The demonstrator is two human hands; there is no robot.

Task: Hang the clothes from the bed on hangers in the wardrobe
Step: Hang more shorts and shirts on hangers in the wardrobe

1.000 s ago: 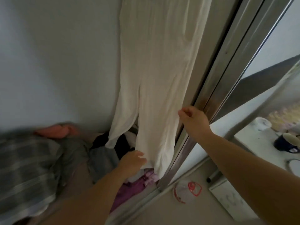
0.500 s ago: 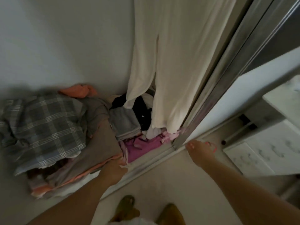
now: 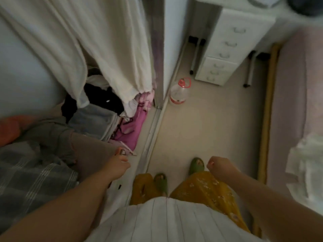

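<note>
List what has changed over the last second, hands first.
The right hand let go of the hanging white garment and dropped back beside the body, fingers curled, holding nothing. The left hand came off the garment's lower edge and sank to the front edge of the clothes pile; what its fingers touch is unclear. The view tilted down to the floor. The garment still hangs, the pile unmoved.

no readable text, labels or numbers; bottle (image 3: 178,92) label red, too blurred to read
</note>
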